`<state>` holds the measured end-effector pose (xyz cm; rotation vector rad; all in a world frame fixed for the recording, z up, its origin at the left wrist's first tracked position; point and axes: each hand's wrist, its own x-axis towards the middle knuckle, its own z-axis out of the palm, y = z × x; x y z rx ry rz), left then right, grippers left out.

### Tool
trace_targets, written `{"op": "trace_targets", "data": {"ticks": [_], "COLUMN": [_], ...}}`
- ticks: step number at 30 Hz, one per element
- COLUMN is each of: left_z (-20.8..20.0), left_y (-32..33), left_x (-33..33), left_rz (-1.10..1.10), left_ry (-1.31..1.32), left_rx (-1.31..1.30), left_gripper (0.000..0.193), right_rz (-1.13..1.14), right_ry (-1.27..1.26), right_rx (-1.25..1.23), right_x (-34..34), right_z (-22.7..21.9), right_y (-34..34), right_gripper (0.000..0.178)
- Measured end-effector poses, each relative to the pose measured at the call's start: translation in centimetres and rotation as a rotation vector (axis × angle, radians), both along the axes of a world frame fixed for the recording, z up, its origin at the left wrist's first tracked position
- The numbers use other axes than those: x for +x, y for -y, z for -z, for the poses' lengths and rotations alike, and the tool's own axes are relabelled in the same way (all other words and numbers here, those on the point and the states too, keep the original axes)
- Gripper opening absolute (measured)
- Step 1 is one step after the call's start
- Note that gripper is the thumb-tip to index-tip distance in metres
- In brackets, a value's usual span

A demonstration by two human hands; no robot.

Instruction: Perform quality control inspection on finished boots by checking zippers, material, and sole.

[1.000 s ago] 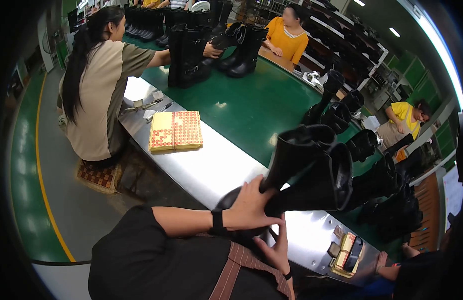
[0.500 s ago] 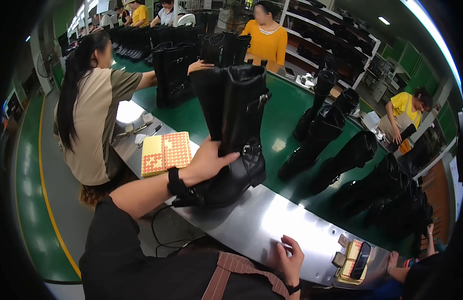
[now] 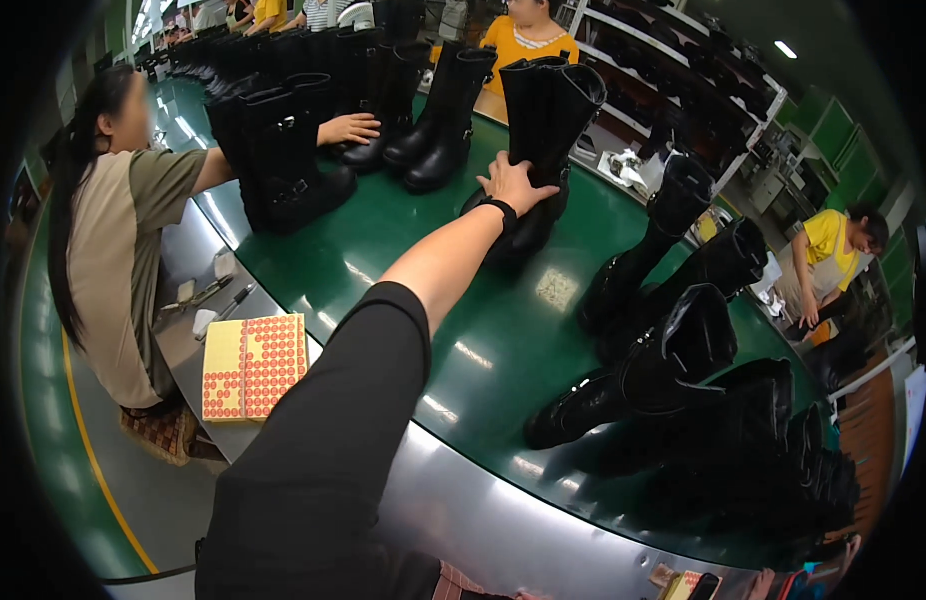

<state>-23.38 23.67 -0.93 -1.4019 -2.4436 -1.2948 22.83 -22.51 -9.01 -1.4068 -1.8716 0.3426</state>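
Observation:
A pair of tall black boots [image 3: 555, 110] stands upright on the green work surface [image 3: 463, 300], shafts together, toes toward me. My left hand [image 3: 518, 185] reaches far across and grips the pair around the lower shafts, thumb to the right. Its arm wears a black sleeve and a dark wristband. My right hand does not show clearly. Left of my hand, more black boots [image 3: 443, 120] stand close by. A co-worker's hand [image 3: 348, 129] is among the boots farther left.
Several black boots [image 3: 683, 350] stand in a row along the right side. A yellow block of red round stickers [image 3: 253, 368] lies on the metal edge [image 3: 483, 510]. A co-worker [image 3: 113, 230] sits at left; others work at the back and right. Loaded shelves [image 3: 653, 60] stand behind.
My left hand has carried the pair of boots away from me and set it on the green surface. My right hand has left its place over the metal edge. The view has shifted.

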Motion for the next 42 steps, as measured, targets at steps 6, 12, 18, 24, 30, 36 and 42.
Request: {"op": "trace_targets", "data": {"ticks": [6, 12, 18, 24, 30, 36, 42], "left_z": [9.0, 8.7, 6.5, 3.7, 2.0, 0.7, -1.4], "left_y": [-1.1, 0.7, 8.8, 16.8, 22.3, 24.9, 19.4], "left_x": [0.2, -0.4, 2.6, 7.1, 11.5, 15.6, 12.1], "left_rz": [-0.042, 0.052, 0.335, 0.741, 0.951, 0.883, 0.547], "left_ry": [-0.138, -0.141, -0.208, -0.239, -0.21, -0.342, -0.408], "left_rx": [-0.566, -0.549, -0.953, -1.075, -0.955, -0.954, -0.684], "left_gripper": [0.079, 0.08, 0.093, 0.066, 0.078, 0.055, 0.045], "right_rz": [-0.009, -0.042, 0.068, -0.02, -0.007, -0.005, -0.053], "right_ry": [0.023, 0.087, -0.012, 0.083, -0.018, -0.102, -0.117], "right_rx": [-0.125, -0.127, -0.13, -0.078, -0.089, -0.071, -0.054], "right_x": [0.0, -0.2, -1.0, -0.3, 0.3, 0.4, 0.9], "right_z": [-0.3, -0.5, -0.7, -0.8, -0.3, -0.7, -0.4], "right_y": [-0.2, -0.3, 0.5, 0.3, 0.5, 0.8, 0.9], "right_gripper": [0.015, 0.018, 0.017, 0.011, 0.01, 0.009, 0.006]}}
